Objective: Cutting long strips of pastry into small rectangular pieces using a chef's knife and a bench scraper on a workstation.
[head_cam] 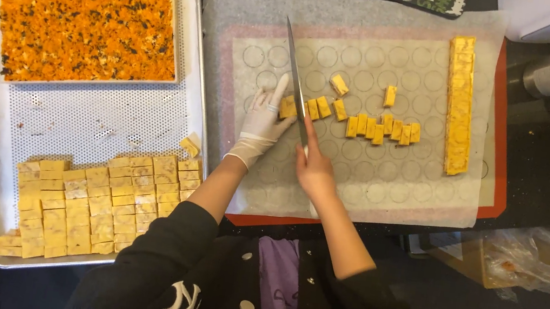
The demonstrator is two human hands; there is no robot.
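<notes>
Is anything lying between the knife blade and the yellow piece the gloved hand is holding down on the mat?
Nothing visible does. The left hand in its white glove presses the end yellow piece, and the knife, gripped by the right hand, stands right beside that piece with only bare baking mat around it.

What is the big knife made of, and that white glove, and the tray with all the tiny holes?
The knife blade looks like metal: grey, thin and shiny. The glove on the left hand seems thin rubber or latex, smooth white and snug with wrinkles. The tray is probably light metal, pale silver, matte, punched with small holes.
</notes>
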